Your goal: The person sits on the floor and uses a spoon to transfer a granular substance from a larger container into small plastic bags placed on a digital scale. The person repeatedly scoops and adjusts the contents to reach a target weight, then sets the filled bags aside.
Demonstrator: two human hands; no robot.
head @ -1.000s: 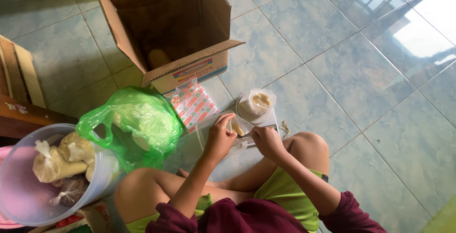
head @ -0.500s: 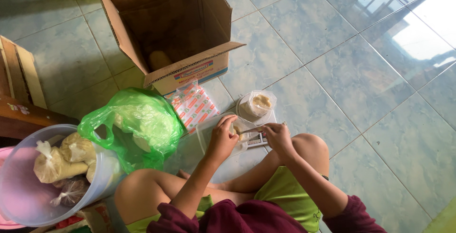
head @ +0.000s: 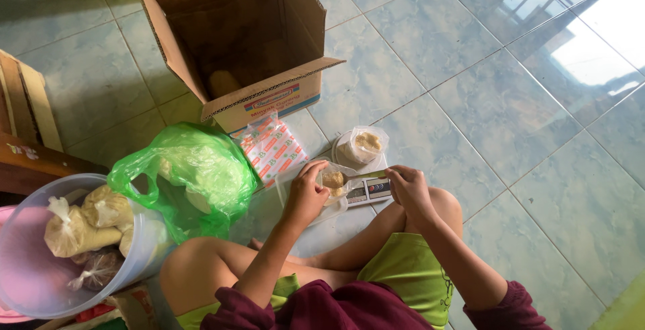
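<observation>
1. On the tiled floor (head: 470, 54) ahead of you, an open cardboard box (head: 235, 41) lies on its side, with a pale rounded thing inside.
2. At your left, a clear plastic tub (head: 27, 269) holds knotted bags of tan food.
3. Beside it, a green plastic bag (head: 195, 169) sits slumped open, touching your knee.
4. Between bag and scale, a red-and-white packet stack (head: 272, 145) lies flat.
5. Past your hands, a small filled bag (head: 363, 143) rests on the floor.
6. Your left hand (head: 306, 195) pinches open a small clear bag (head: 332, 181) of tan paste, just over the digital scale (head: 369, 190).
7. Your right hand (head: 406, 192) grips a spoon (head: 363, 176), its tip in that bag.
</observation>
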